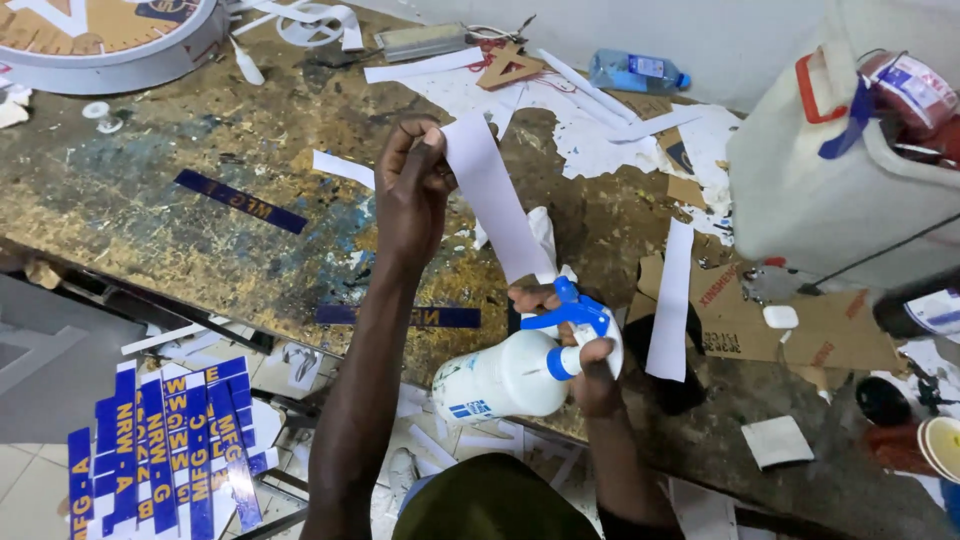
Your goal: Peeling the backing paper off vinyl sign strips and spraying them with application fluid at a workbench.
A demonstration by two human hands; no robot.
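My left hand [412, 190] pinches the upper end of a long white paper strip [492, 195] and holds it taut above the workbench. The strip runs down and right to my right hand [585, 355]. That hand grips a white spray bottle [505, 378] with a blue trigger head [570, 312], lying almost sideways with its base pointing left. The strip's lower end meets the blue nozzle and the fingers there. A crumpled white cloth [540, 232] shows just behind the strip.
The paint-stained workbench [150, 200] carries two dark blue lettered strips [240, 200], loose white strips [670, 300], torn cardboard [790, 325], a plastic water bottle [635, 72], a large white canister [840, 190] at right and a round sign [100, 40] at far left. Several blue lettered strips [160, 440] lie on the floor.
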